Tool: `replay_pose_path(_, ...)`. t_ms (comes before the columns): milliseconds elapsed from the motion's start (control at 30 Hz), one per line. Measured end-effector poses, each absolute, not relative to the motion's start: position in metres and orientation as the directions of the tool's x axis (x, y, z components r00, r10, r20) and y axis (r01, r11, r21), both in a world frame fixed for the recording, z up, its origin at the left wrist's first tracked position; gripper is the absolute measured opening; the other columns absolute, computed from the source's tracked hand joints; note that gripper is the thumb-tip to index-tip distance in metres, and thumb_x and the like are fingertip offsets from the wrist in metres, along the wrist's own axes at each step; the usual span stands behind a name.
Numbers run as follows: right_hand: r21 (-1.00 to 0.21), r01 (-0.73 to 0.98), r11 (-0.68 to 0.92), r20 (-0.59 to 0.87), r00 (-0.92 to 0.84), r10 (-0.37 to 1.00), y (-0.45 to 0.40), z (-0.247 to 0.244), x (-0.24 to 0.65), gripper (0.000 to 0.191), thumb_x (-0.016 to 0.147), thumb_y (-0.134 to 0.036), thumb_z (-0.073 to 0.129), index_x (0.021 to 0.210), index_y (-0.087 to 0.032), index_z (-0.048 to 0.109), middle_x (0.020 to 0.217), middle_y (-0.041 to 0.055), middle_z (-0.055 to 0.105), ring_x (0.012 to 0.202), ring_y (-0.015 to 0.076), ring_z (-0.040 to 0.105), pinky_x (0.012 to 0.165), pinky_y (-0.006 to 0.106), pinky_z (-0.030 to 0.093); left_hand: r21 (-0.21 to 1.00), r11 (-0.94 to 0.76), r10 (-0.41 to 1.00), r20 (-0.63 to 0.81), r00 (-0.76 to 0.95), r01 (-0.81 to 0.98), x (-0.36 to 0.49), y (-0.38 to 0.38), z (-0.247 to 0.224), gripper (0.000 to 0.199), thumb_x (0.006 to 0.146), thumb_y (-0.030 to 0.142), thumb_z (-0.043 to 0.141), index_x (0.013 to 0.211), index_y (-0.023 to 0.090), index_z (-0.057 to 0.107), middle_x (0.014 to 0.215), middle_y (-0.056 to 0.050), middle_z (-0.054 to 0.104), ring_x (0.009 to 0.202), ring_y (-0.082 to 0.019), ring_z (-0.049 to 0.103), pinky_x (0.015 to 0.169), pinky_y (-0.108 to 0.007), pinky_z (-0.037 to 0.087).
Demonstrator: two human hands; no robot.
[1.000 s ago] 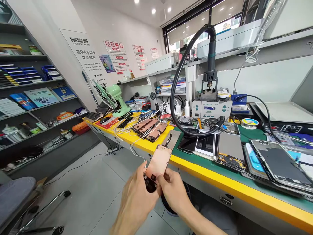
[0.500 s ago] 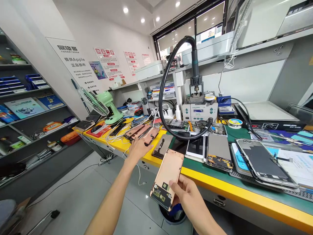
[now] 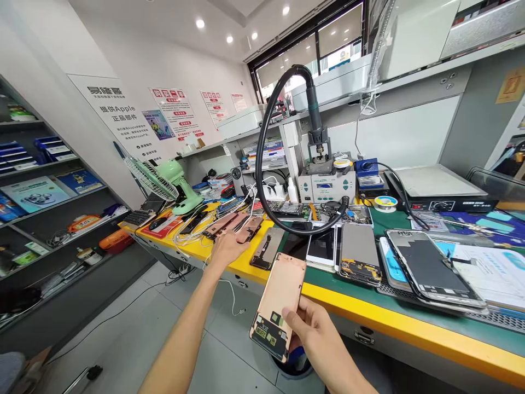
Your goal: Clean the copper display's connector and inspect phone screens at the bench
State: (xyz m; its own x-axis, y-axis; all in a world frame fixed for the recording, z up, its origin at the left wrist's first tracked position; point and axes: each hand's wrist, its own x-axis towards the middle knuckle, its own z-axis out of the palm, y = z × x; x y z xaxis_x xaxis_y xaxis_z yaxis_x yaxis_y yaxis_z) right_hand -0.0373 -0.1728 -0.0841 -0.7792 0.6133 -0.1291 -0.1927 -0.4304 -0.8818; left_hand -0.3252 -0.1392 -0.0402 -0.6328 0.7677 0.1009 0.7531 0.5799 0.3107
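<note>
My right hand [image 3: 314, 328] grips the lower right edge of a phone screen panel [image 3: 283, 290], thumb on top. Its back is copper-coloured, with a black strip and small labels at the bottom end, and it is held tilted in front of the bench edge. Over a group of copper-coloured phone panels [image 3: 235, 224] on the yellow bench top reaches my left hand [image 3: 227, 249]. Its thumb is stretched out to the side and the fingertips are at the panels, partly hidden by the hand. A grey-backed screen panel [image 3: 267, 249] lies just right of it.
A black hose [image 3: 262, 164] arcs over the bench from the hot-air station [image 3: 326, 186]. Phones and a stack of screen panels [image 3: 435, 268] lie on the green mat. White cables [image 3: 188, 232] and a green fan [image 3: 180, 189] stand left. A bin [image 3: 293, 369] is below.
The view has turned slightly to the right, so the bench appears shifted left. My right hand still holds the panel, and my left hand stays at the copper-coloured panels.
</note>
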Motion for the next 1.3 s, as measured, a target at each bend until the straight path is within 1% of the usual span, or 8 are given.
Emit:
replay_pose_path(100,-0.880,-0.179,-0.440,-0.148,-0.778,0.611,-0.172,-0.083,-0.036,0.059,0.074,-0.069,0.066,0.098,-0.015,0.065,0.080,0.0066,0.066,0.062,0.0176,0.059,0.055,0.027,0.051,0.416,0.583,0.738,0.089,-0.669,0.698,-0.326,-0.145,-0.037,0.038,0.089,0.040,0.061,0.119,0.017,0.058,0.117,-0.009,0.062,0.105,-0.024,0.061,0.090,-0.046,0.050)
replay_pose_path(267,-0.891,-0.180,-0.416,-0.134,-0.773,0.620,-0.173,-0.082,-0.033,0.056,0.076,-0.067,0.065,0.097,-0.015,0.065,0.078,0.0058,0.066,0.063,0.0175,0.059,0.056,0.027,0.051,0.666,0.523,0.721,-0.013,-0.692,0.532,-0.333,-0.159,-0.029,0.036,0.089,0.040,0.060,0.115,0.015,0.060,0.114,-0.008,0.063,0.099,-0.023,0.062,0.087,-0.044,0.052)
replay_pose_path(433,-0.890,-0.195,-0.412,-0.111,-0.783,0.612,-0.176,-0.080,-0.031,0.052,0.079,-0.063,0.065,0.097,-0.014,0.065,0.078,0.0055,0.065,0.061,0.0170,0.058,0.056,0.028,0.051,0.904,0.371,0.781,-0.182,-0.597,0.210,-0.343,-0.176,-0.019,0.038,0.089,0.044,0.059,0.114,0.015,0.060,0.106,-0.008,0.065,0.089,-0.019,0.063,0.079,-0.040,0.053)
replay_pose_path(533,-0.889,-0.194,-0.415,-0.107,-0.793,0.599,-0.176,-0.080,-0.030,0.051,0.081,-0.062,0.064,0.098,-0.014,0.065,0.077,0.0056,0.064,0.058,0.0165,0.055,0.056,0.030,0.052,0.971,0.239,0.848,-0.225,-0.481,-0.033,-0.344,-0.189,-0.014,0.043,0.085,0.047,0.059,0.114,0.016,0.059,0.101,-0.012,0.067,0.087,-0.022,0.064,0.073,-0.037,0.051)
replay_pose_path(667,-0.889,-0.196,-0.413,-0.098,-0.801,0.591,-0.177,-0.082,-0.030,0.048,0.082,-0.060,0.064,0.098,-0.015,0.065,0.077,0.0055,0.063,0.059,0.0167,0.053,0.056,0.030,0.052,0.953,0.079,0.908,-0.190,-0.373,-0.292,-0.334,-0.206,-0.017,0.047,0.078,0.049,0.061,0.112,0.016,0.062,0.104,-0.016,0.067,0.089,-0.026,0.062,0.066,-0.034,0.046)
replay_pose_path(833,-0.883,-0.190,-0.428,-0.109,-0.805,0.583,-0.177,-0.079,-0.027,0.049,0.079,-0.061,0.066,0.095,-0.015,0.066,0.076,0.0050,0.062,0.059,0.0161,0.051,0.057,0.031,0.051,0.869,-0.040,0.951,-0.118,-0.284,-0.493,-0.313,-0.225,-0.029,0.050,0.073,0.051,0.061,0.109,0.016,0.065,0.105,-0.016,0.065,0.083,-0.024,0.059,0.065,-0.034,0.041)
replay_pose_path(1067,-0.894,-0.178,-0.412,-0.111,-0.802,0.587,-0.174,-0.075,-0.023,0.050,0.079,-0.061,0.067,0.101,-0.015,0.067,0.078,0.0061,0.064,0.064,0.0196,0.055,0.060,0.033,0.052,0.773,-0.063,0.977,-0.080,-0.196,-0.631,-0.288,-0.238,-0.037,0.054,0.072,0.050,0.059,0.111,0.014,0.066,0.104,-0.017,0.065,0.084,-0.026,0.056,0.067,-0.035,0.037)
replay_pose_path(1300,-0.909,-0.156,-0.387,-0.128,-0.779,0.614,-0.176,-0.078,-0.018,0.049,0.081,-0.060,0.066,0.102,-0.015,0.067,0.086,0.0087,0.068,0.067,0.0196,0.055,0.063,0.033,0.052,0.729,-0.065,0.985,-0.063,-0.162,-0.681,-0.264,-0.245,-0.036,0.051,0.073,0.049,0.057,0.111,0.015,0.065,0.106,-0.016,0.065,0.087,-0.027,0.055,0.069,-0.035,0.035)
